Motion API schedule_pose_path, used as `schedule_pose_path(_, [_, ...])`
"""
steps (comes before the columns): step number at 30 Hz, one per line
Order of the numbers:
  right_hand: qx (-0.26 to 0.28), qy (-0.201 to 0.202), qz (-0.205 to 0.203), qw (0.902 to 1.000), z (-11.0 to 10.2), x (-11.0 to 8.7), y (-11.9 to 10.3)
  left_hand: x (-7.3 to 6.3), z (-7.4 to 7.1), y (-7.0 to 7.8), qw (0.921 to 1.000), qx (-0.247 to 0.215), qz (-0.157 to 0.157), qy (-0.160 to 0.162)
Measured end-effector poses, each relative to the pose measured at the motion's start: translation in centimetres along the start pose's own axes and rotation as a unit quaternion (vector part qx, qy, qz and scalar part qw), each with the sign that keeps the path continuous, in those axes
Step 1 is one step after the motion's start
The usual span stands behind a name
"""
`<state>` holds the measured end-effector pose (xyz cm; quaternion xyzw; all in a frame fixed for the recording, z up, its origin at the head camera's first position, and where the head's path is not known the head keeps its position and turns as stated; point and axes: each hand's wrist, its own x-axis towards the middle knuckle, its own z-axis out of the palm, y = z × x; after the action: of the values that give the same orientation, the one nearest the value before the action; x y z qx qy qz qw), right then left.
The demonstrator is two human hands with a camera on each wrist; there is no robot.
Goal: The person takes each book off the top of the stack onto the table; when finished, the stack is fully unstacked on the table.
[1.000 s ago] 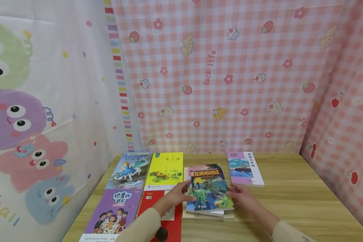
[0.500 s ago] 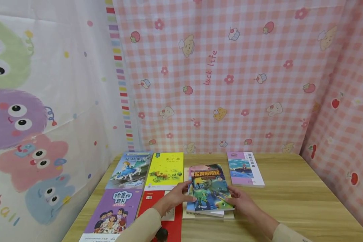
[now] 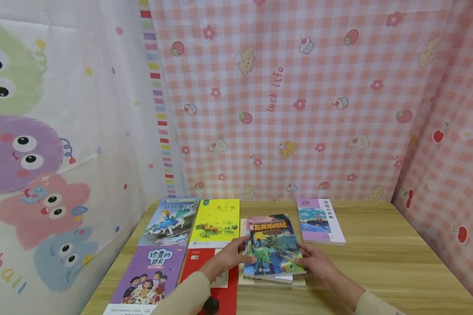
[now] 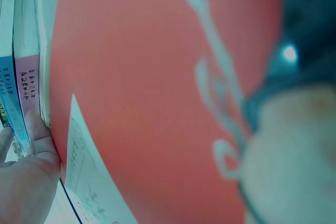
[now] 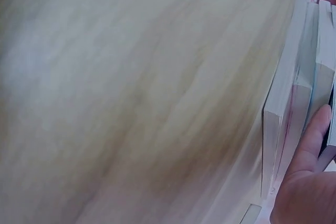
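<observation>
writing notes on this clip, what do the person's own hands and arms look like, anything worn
Both arms wear plain-looking cream or pale beige long sleeves: the left sleeve and the right sleeve end near the wrists. The left hand and right hand are bare, without gloves. No cables show on them.

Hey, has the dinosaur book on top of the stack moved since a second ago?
No, the dinosaur book shows no clear shift in any direction, judged against the back edge of the wooden table.
</observation>
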<state>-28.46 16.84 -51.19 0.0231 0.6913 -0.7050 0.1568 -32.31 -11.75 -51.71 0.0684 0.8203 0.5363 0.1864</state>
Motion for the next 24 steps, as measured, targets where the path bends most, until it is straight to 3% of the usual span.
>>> schedule_pose_path(9, [0.027,-0.006,-0.016,0.9995,-0.8,0.0,0.0,-0.2,0.1,-0.1,1.0,0.006,-0.004,0.005])
schedule_pose_path(24, [0.032,0.005,-0.032,0.999,-3.9,0.2,-0.3,-0.4,0.2,-0.2,0.9996,0.024,0.003,0.013])
